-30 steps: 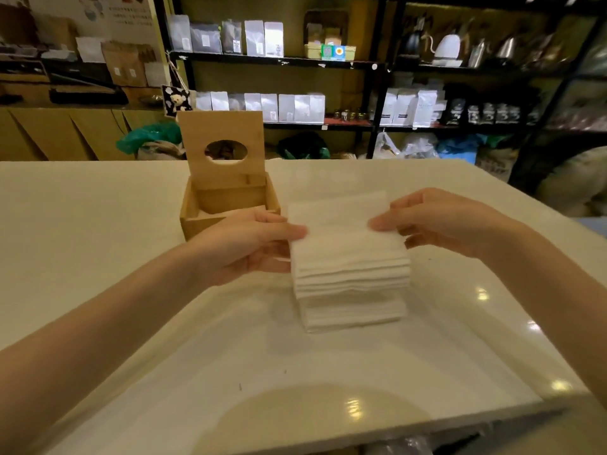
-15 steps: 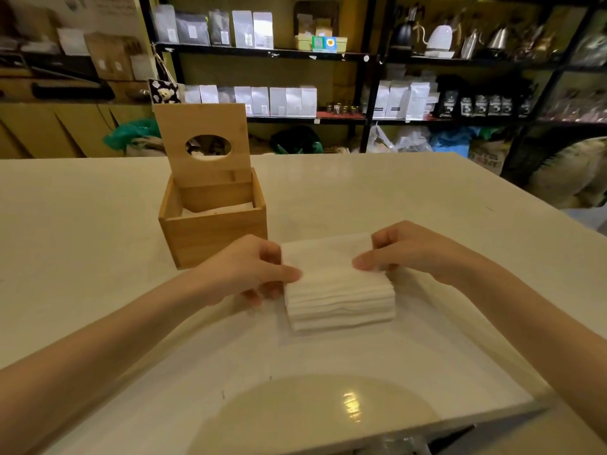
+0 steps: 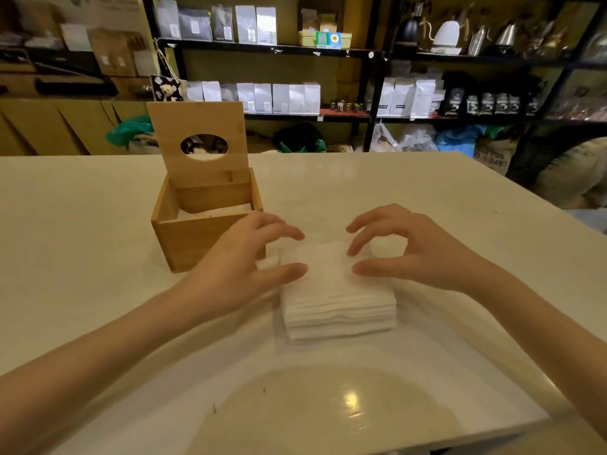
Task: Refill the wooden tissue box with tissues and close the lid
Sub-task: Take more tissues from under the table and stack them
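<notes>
Both hands hover with fingers spread and curled, released, gripping nothing. The left hand [image 3: 243, 274] has its thumb reaching toward the left edge of the tissue stack [image 3: 338, 300], and its fingertips arch above the stack's far left corner. The right hand [image 3: 404, 251] mirrors it, thumb stretched toward the top of the stack and fingers bent above the far right corner. Whether any fingertip brushes the top tissue cannot be told, as the hands are slightly blurred.

Half a second ago both hands pinched the stack from either side; now they have let go and opened wide. A second ago the stack was held up in the air, and it now lies flat on the white table [image 3: 82, 257].

The stack is a neat white pile of folded tissues, lying just to the right of and nearer than the wooden tissue box [image 3: 203, 238]. The box is open, its lid [image 3: 197, 142] standing upright at the back with an oval hole in it. A few tissues [image 3: 210, 213] lie inside the box. Shelves of bags and kettles [image 3: 279, 44] fill the background.
</notes>
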Available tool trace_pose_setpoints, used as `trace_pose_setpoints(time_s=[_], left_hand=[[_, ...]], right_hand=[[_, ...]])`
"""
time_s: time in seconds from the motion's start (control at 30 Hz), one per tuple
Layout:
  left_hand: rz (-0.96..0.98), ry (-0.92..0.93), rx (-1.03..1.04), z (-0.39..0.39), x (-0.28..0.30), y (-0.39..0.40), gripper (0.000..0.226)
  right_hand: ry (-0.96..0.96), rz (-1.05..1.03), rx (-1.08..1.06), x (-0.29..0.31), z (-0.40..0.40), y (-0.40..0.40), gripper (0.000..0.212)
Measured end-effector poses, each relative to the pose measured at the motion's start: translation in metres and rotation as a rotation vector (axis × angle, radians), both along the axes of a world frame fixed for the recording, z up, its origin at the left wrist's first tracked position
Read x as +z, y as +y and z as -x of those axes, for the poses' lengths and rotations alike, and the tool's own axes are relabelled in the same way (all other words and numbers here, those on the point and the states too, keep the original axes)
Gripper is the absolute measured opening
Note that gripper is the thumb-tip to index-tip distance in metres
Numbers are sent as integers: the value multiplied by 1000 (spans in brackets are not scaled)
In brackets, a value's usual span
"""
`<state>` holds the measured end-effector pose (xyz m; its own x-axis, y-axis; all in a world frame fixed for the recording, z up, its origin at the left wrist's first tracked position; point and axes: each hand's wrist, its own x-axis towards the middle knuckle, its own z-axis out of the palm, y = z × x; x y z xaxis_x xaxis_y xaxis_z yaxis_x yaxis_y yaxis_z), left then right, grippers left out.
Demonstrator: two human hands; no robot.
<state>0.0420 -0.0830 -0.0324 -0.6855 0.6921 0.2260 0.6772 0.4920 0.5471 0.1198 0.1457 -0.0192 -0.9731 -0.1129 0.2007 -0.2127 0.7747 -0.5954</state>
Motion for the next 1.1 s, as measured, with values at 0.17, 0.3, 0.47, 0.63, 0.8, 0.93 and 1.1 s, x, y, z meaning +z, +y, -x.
trace_pose_setpoints(time_s=[0.17, 0.3, 0.47, 0.63, 0.8, 0.93, 1.1], left_hand=[[15, 174, -201, -6, -9, -3, 43], [77, 121, -211, -8, -11, 1, 47], [124, 66, -219, -10, -7, 3, 48], [78, 48, -230, -6, -10, 2, 51], [-3, 85, -222, -7, -11, 3, 47], [-83, 194, -193, -11, -10, 2, 37], [-52, 331, -229, -19, -14, -2, 29]], right_hand=[[-18, -115, 109, -5, -7, -6, 21], [-31, -167, 128, -6, -8, -5, 25], [-8, -208, 148, -11, -10, -6, 22], [62, -173, 121, -17, -12, -5, 23], [140, -135, 95, -16, -14, -6, 28], [186, -92, 79, -13, -16, -7, 25], [147, -100, 93, -14, -20, -7, 25]])
